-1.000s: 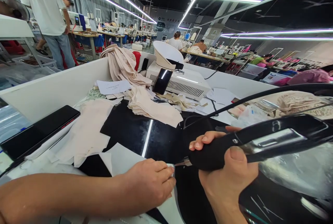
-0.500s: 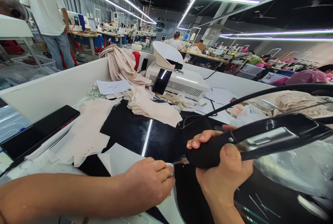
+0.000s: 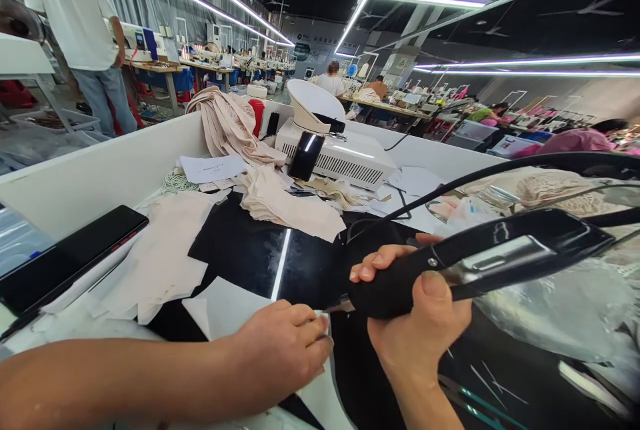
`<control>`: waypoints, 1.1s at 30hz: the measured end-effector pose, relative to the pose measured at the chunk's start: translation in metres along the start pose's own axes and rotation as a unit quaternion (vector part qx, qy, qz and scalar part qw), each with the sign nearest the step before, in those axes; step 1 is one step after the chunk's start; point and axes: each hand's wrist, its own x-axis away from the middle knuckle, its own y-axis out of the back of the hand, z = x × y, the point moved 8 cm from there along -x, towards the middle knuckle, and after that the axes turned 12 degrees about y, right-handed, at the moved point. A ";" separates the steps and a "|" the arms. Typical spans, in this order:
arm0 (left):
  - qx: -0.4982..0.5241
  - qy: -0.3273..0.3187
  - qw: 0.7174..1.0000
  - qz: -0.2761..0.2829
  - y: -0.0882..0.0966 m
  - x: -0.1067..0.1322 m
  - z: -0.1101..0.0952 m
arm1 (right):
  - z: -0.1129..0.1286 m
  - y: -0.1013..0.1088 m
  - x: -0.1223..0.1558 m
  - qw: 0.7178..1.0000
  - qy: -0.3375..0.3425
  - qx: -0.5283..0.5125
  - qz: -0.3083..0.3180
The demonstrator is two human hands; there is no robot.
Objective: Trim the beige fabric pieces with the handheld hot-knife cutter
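Note:
My right hand [image 3: 425, 333] is wrapped round a black corded hand tool [image 3: 500, 243] with a silver lever along its side; its exact kind I cannot tell. The flat metal tip [image 3: 343, 305] points left, against or very near the fingers of my left hand [image 3: 285, 350]. Those fingers pinch the edge of a white sheet [image 3: 230, 310], which lies over the black glossy work surface [image 3: 240, 250]. The tip's contact with the sheet is hidden by my fingers.
Pale fabric pieces [image 3: 290, 207] lie ahead, with a white stack [image 3: 160, 250] and a black phone-like device [image 3: 75, 257] to the left. A phone [image 3: 304, 157] leans on a white vented machine [image 3: 345, 157]. Clear plastic [image 3: 550, 317] sits at right. A person [image 3: 75, 30] stands back left.
The view has shifted slightly. The tool has moved a little left and down, its tip nearer my left fingers. My left hand keeps its pinch on the sheet.

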 end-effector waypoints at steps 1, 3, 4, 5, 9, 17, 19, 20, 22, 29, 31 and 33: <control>-0.001 0.000 1.000 0.002 0.001 -0.001 0.000 | 0.000 -0.001 0.001 1.000 -0.001 -0.003 0.002; 0.001 0.004 1.000 -0.007 0.003 -0.001 0.000 | 0.000 -0.003 0.003 1.000 -0.001 -0.004 0.008; 0.003 0.005 1.000 -0.014 0.003 -0.002 0.000 | -0.001 -0.003 0.004 1.000 0.000 -0.006 0.010; 0.005 0.007 1.000 -0.017 0.003 -0.002 0.000 | -0.001 -0.004 0.005 1.000 0.001 -0.008 0.010; 0.002 0.002 1.000 -0.012 0.001 0.000 -0.001 | -0.004 -0.004 0.007 1.000 0.002 -0.016 0.007; -0.004 0.006 1.000 -0.010 0.000 0.001 -0.001 | -0.002 -0.001 0.004 1.000 0.011 -0.015 0.003; -0.012 0.004 1.000 0.010 -0.004 0.001 -0.001 | -0.002 -0.001 0.004 1.000 0.011 -0.016 0.004; -0.014 0.005 1.000 0.013 -0.005 0.001 -0.001 | -0.002 -0.001 0.005 1.000 0.010 -0.016 0.005; -0.014 0.008 1.000 0.004 -0.005 0.001 -0.001 | -0.003 -0.003 0.007 1.000 0.005 -0.017 0.009; 0.002 0.010 0.999 -0.035 0.002 0.002 0.000 | -0.005 -0.003 0.008 1.000 0.001 -0.024 0.007; 0.001 0.011 0.999 -0.035 0.002 0.001 0.000 | -0.005 -0.003 0.009 1.000 0.004 -0.016 0.010; 0.003 0.014 0.999 -0.037 0.003 0.001 0.001 | -0.005 -0.004 0.009 1.000 0.010 -0.008 0.011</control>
